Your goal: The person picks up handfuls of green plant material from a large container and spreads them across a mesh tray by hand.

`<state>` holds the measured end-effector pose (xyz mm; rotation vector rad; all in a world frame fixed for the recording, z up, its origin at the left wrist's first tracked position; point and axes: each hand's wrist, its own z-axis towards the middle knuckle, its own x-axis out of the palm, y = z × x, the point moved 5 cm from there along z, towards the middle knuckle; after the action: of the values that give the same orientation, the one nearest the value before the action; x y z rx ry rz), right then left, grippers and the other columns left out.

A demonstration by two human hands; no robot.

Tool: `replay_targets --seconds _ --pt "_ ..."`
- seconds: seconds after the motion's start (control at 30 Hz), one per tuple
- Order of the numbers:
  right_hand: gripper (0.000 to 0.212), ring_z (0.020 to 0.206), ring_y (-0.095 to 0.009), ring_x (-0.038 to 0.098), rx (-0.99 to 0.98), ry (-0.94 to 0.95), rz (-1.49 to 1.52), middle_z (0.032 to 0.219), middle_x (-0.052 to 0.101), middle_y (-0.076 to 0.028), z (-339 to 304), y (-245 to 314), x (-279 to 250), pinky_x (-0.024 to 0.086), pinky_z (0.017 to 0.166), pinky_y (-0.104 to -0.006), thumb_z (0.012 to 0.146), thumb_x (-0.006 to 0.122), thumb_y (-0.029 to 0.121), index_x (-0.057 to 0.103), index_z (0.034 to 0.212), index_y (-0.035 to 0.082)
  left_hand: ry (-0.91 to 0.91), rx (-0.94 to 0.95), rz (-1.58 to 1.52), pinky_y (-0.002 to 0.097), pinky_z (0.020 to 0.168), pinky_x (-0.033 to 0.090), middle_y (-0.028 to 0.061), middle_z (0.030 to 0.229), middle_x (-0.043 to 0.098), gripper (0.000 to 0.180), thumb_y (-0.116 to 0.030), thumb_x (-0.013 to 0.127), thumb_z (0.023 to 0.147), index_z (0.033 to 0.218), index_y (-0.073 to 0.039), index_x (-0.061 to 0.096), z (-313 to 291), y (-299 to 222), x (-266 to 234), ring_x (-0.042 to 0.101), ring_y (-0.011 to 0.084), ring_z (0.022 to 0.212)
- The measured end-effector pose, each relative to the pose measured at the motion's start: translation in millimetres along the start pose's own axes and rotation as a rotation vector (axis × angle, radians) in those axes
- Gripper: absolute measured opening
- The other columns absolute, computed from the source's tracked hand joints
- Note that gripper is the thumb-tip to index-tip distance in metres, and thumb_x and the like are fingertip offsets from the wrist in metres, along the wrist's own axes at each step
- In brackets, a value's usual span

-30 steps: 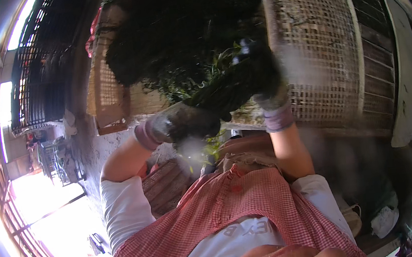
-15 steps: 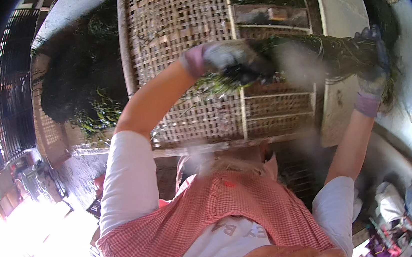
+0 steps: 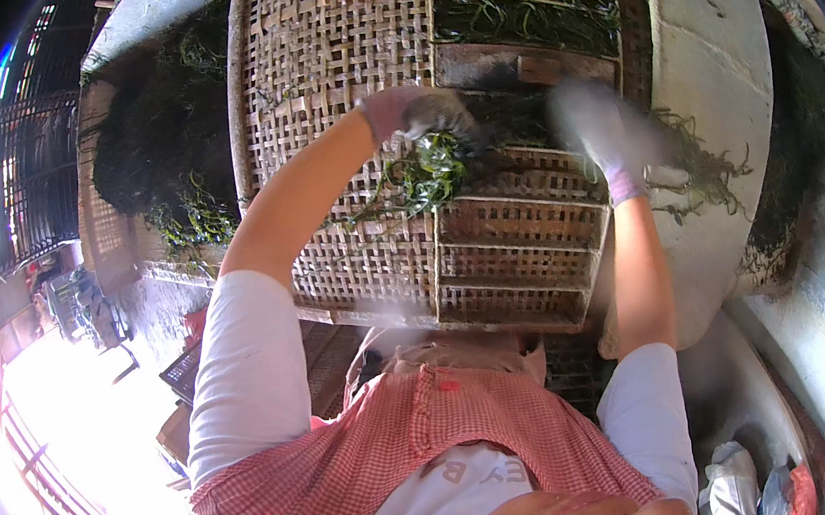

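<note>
A broad tray of woven bamboo (image 3: 334, 34), its open checkered weave stained and rough, spreads across the middle; its right part is crossed by thin, straight slats (image 3: 516, 237) that mark off long, narrow compartments, the upper ones packed with dark green strands (image 3: 522, 5); below it hangs a red-and-white checked cloth apron (image 3: 399, 420) with a gathered, wrinkled front. To the right stands a pale grey, smooth-faced slab (image 3: 709, 65) with a worn surface; to the left lies a dense, nearly black-green heap of leafy strands (image 3: 158, 133), with brighter, ribbon-like leaves along its lower edge. A dark, stringy green bundle (image 3: 511, 118) lies between the hands, over the slatted part; its near left end frays into a glossy tuft of curled, bright green leaves (image 3: 429, 170) over the weave.

The left arm bends inward, its hand (image 3: 436, 114) in a grey glove with a mauve cuff, palm down, fingers curved over the leafy end; whether they grip it cannot be told. The right forearm rises steeply; its similarly gloved hand (image 3: 615, 126), blurred, is beside the bundle's right end; its finger spread cannot be told.
</note>
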<state>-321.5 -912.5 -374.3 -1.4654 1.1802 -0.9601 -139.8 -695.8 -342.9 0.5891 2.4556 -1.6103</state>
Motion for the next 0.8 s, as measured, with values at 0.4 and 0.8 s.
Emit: replay_targets --seconds 0.4,0.8 --pt "0.037 0.105 -0.02 0.053 0.237 0.224 1.201 0.12 0.054 -0.011 -7.8 -84.8 -20.4 0.038 0.095 -0.0313 0.093 0.043 0.023 0.048 0.125 0.006 -0.526 -0.6 1.306 0.0329 0.075 0.053 0.0129 0.104 0.062 0.036 -0.023 0.052 0.089 0.12 -0.004 0.052 -174.8 -60.7 -37.9 0.062 0.0219 0.083" --pt "0.031 0.069 -0.018 0.061 1.384 0.632 2.993 0.075 0.063 -0.003 -146.2 -92.1 11.1 0.051 0.065 -0.0298 0.093 0.048 0.028 0.059 0.109 0.004 -0.54 -0.743 0.598 0.046 0.113 0.009 0.0194 0.148 0.018 0.078 -0.041 0.059 0.084 0.143 -0.009 0.02 -109.7 -97.8 110.3 0.009 0.0346 0.138"
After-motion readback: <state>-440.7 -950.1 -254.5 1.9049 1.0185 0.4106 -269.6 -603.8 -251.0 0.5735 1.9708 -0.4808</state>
